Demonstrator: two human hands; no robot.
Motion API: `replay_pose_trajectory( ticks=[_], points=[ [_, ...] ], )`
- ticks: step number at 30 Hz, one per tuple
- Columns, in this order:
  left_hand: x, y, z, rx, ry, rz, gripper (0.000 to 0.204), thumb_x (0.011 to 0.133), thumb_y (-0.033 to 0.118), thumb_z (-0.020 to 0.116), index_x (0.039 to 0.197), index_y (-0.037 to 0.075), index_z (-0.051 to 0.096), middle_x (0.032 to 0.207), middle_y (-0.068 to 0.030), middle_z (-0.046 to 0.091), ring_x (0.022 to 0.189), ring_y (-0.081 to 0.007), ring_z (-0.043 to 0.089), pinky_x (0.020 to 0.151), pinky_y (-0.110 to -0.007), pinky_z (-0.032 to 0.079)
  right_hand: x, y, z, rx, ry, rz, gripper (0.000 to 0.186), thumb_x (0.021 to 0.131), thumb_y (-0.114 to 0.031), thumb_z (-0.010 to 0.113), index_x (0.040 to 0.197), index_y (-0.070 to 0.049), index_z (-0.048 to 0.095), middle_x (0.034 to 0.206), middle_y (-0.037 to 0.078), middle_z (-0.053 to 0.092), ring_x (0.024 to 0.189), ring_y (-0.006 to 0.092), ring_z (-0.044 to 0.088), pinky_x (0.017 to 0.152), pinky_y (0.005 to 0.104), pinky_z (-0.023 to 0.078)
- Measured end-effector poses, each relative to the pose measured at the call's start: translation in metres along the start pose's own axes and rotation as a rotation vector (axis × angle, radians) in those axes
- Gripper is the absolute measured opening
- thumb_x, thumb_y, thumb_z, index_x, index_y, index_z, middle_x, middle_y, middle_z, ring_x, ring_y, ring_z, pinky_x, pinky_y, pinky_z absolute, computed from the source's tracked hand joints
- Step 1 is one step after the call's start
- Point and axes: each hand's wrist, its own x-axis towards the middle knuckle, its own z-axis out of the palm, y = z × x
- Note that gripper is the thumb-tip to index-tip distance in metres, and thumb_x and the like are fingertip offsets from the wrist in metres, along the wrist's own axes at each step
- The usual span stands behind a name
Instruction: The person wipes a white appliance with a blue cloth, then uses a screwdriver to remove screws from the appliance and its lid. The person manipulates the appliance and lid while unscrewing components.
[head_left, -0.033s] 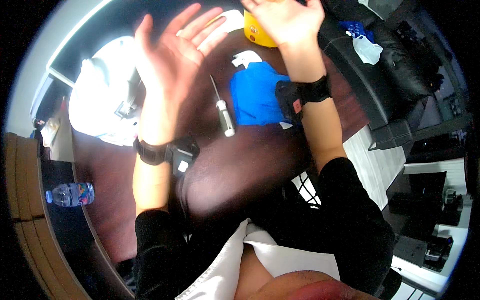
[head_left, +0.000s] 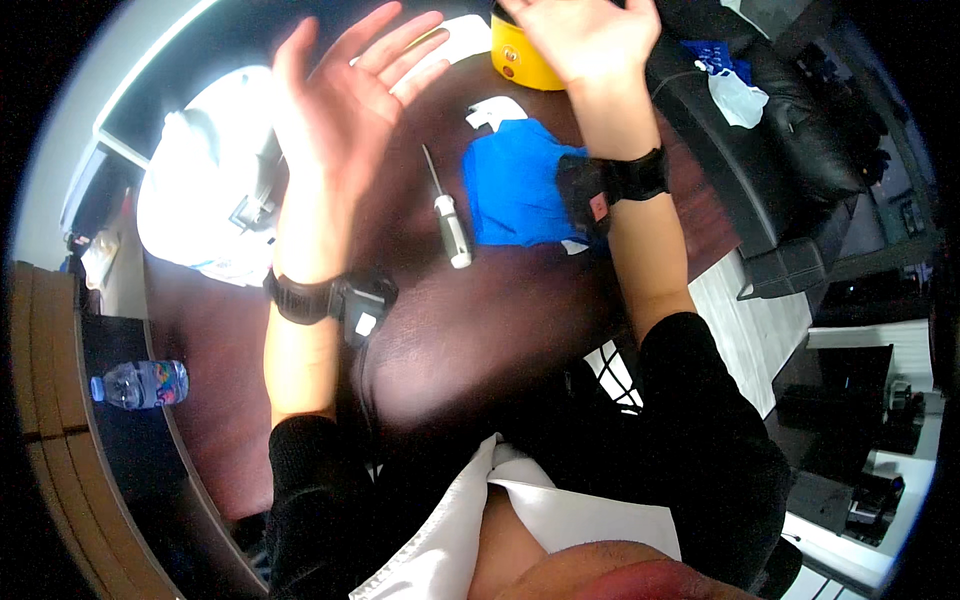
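My left hand (head_left: 345, 105) is raised over the table with its palm showing and fingers spread, holding nothing. At the top edge my right hand (head_left: 590, 40) is open and bare-palmed too, its fingertips partly cut off by the frame. Black straps with small boxes circle both wrists. Between the forearms a screwdriver (head_left: 452, 225) with a grey and white handle lies on the dark red-brown table (head_left: 420, 365). A blue cloth-like bundle (head_left: 512, 185) lies right of it, partly behind my right wrist. Just beyond my right hand stands a yellow round container (head_left: 522, 62).
A large white, glaring bag-like object (head_left: 195, 190) stands left of my left hand. A water bottle (head_left: 145, 385) lies at the far left. A white piece (head_left: 495, 112) sits above the blue bundle. Black leather seating (head_left: 720, 180) borders the right, with a blue and white packet (head_left: 735, 95) on it.
My right hand has shifted slightly to the right. My left hand stays nearly in place, still open. The things on the table have not been moved by either hand.
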Motion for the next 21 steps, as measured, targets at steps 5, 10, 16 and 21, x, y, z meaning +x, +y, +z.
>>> replay_pose_trajectory(
  ticks=[5,10,16,21],
  points=[
    [0.005,0.005,-0.017,0.674,-0.116,-0.108,0.059,0.097,0.044,0.043,0.133,-0.002,0.051,0.131,-0.0225,0.058,0.125,-0.0314,0.054,0.109,-0.045,0.037,0.014,-0.043,-0.016,-0.143,-0.064,-0.096,0.041,0.09,-0.036,0.047,0.11,0.0,0.048,0.117,0.02,0.054,0.118,0.0341,0.05,0.103,0.0496,0.037],
    [-0.009,-0.008,-0.016,1.044,-0.261,-0.126,0.029,0.097,0.026,0.057,0.112,0.002,0.066,0.105,-0.01,0.07,0.101,-0.0176,0.066,0.092,-0.03,0.05,0.022,-0.069,-0.045,-0.459,-0.122,-0.109,0.022,0.086,-0.027,0.054,0.091,-0.006,0.057,0.096,0.011,0.062,0.099,0.03,0.059,0.089,0.0412,0.046],
    [-0.08,0.019,0.059,0.851,-0.517,0.023,0.021,0.086,0.021,0.07,0.095,0.002,0.07,0.085,-0.0093,0.07,0.083,-0.0166,0.068,0.079,-0.028,0.052,-0.017,-0.053,-0.088,-1.295,-0.09,0.379,0.021,0.093,-0.029,0.058,0.091,-0.009,0.064,0.078,0.001,0.064,0.068,0.0095,0.059,0.061,0.0244,0.047],
    [-0.122,0.026,0.07,0.693,-0.655,0.375,0.036,0.069,0.04,0.078,0.07,0.006,0.066,0.06,-0.0053,0.06,0.061,-0.0251,0.06,0.08,-0.032,0.042,0.0,-0.055,-0.123,-1.757,-0.338,0.719,0.017,0.093,-0.025,0.06,0.088,-0.009,0.062,0.075,-0.002,0.059,0.068,0.0083,0.057,0.062,0.0229,0.046]
  ],
)
